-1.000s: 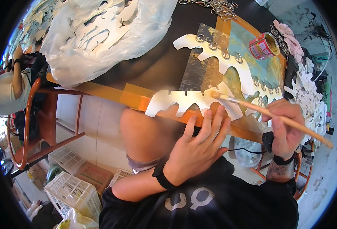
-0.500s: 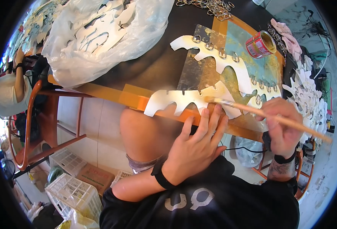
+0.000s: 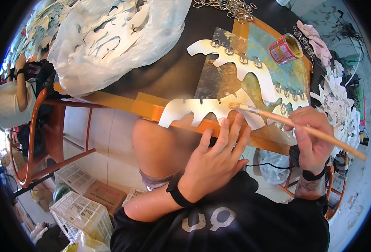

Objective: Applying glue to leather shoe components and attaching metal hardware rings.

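Observation:
A white scalloped cut-out piece (image 3: 185, 110) with small slots along its far edge lies at the near edge of the table. My left hand (image 3: 219, 157) rests on its near side, fingers stretched and spread, gripping nothing. In my right hand (image 3: 309, 134) is a long wooden-handled paintbrush (image 3: 294, 122), its bristles touching the cut-out's right part. Beyond lies a similar white piece (image 3: 236, 61) with metal rings along its far edge. Further right, another ringed piece (image 3: 297, 103) is partly behind the brush and my right hand.
A red open can (image 3: 281, 49) stands on the stained board (image 3: 231, 38). Metal rings (image 3: 236, 9) are heaped at the back. A clear plastic bag (image 3: 164, 33) holds white cut-outs at left; more pile up (image 3: 339, 96) at right. Another person's arm (image 3: 21, 84) shows far left.
The brush tip has shifted slightly right and up along the white piece. My left hand stays nearly still.

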`<state>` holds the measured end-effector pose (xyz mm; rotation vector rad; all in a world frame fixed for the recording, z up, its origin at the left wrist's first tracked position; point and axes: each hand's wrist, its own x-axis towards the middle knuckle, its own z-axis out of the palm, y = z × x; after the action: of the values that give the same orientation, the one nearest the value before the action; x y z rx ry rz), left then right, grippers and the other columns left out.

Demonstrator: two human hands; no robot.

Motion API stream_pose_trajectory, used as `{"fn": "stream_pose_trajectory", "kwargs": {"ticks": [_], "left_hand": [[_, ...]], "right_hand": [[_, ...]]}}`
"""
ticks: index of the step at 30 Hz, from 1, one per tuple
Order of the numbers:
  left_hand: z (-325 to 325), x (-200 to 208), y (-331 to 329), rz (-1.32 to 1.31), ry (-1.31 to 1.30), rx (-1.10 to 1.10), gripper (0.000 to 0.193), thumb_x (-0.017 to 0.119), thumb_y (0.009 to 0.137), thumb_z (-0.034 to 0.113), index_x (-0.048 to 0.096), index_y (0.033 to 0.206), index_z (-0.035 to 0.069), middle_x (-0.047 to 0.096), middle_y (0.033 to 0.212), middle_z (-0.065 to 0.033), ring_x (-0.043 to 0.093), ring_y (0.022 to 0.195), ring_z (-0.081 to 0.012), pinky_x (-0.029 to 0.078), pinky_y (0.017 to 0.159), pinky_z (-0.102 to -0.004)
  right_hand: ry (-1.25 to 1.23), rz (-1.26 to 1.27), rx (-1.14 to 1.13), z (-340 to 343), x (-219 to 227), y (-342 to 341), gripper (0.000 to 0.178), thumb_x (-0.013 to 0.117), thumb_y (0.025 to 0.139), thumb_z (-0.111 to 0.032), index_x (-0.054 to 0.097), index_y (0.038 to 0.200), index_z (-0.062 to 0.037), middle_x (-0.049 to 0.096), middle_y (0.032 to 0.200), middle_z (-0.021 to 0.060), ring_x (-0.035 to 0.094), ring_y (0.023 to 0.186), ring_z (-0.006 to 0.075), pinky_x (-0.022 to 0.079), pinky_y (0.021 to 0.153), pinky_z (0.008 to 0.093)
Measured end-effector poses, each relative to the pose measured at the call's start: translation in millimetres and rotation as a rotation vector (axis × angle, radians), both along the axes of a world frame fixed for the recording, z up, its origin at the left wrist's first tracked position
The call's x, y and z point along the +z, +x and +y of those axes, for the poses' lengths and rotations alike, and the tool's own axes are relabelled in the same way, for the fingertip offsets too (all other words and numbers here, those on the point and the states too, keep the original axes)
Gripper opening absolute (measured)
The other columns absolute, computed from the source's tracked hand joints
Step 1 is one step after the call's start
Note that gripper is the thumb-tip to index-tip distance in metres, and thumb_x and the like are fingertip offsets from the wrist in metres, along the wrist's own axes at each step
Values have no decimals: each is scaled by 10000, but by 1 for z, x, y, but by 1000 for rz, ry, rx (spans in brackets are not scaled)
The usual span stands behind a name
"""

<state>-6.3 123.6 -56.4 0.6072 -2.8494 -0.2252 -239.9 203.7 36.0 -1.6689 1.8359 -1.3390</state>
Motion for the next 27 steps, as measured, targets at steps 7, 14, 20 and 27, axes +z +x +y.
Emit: {"fn": "stream_pose_trajectory", "kwargs": {"ticks": [7,14,20,27], "left_hand": [[-2,1,0,6,15,-24,714,641,981,573,551,1580,195,406,1721,-122,401,1501,-324,340,1136,-481],[-2,2,4,-8,13,-19,711,657,987,554,544,1585,186,406,1719,-126,397,1504,-331,341,1134,-480],[0,0,3,31,-6,0,714,664,986,540,536,1588,177,409,1715,-131,395,1510,-319,330,1142,-473],[0,1,3,53,28,-13,713,677,975,535,552,1563,152,421,1701,-130,401,1504,-325,300,1157,-486]], "right_hand": [[-300,65,-320,-2,33,-45,125,551,1090,-76,632,1086,19,671,894,93,598,776,125,482,718,271],[-170,45,-448,-40,41,-95,161,630,1103,-142,690,1157,-3,719,904,36,619,776,58,440,651,198],[-71,27,-468,-56,29,-99,175,640,1099,-173,704,1165,-24,727,905,19,622,777,42,412,621,180],[-159,98,-450,-21,46,-99,140,618,1100,-148,706,1116,-41,687,824,-5,504,679,14,344,596,182]]}}
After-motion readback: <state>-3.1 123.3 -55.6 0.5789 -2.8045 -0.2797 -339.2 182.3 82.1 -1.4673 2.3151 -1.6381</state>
